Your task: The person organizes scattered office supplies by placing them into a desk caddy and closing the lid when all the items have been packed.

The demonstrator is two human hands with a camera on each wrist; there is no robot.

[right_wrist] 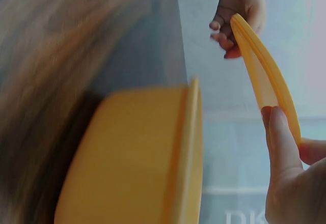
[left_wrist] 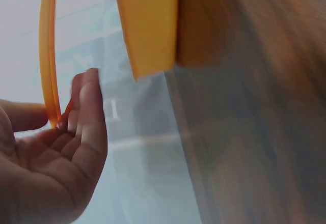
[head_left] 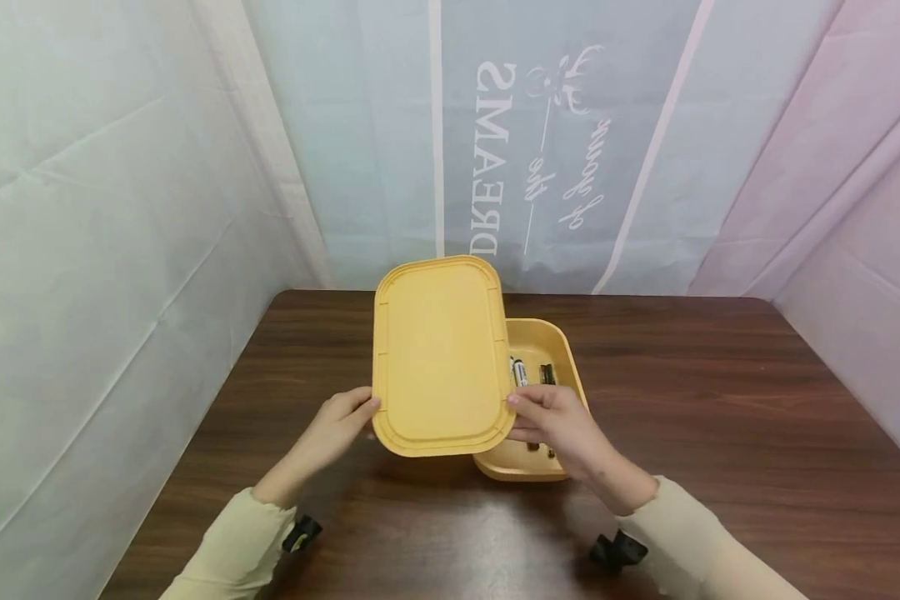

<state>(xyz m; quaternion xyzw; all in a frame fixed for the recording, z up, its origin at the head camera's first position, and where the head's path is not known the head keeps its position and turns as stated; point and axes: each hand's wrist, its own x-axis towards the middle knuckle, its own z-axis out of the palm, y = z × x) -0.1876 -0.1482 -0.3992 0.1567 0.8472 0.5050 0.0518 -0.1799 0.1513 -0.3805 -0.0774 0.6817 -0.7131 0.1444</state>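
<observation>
A yellow rectangular lid with rounded corners is held up above the table, its broad face toward the head camera. My left hand pinches its left edge near the lower corner, thumb on the near face. On the opposite edge my right hand pinches it between thumb and fingers. Behind and to the right of the lid stands a yellow box, uncovered on its right side. Inside it lie several batteries, partly hidden by the lid and my right hand. Both wrist views show the lid edge-on, apart from the box.
The dark wooden table extends around the box. A pale printed cloth hangs behind the table's far edge, and light cloth walls stand on both sides. Black wrist cameras sit at the sleeves.
</observation>
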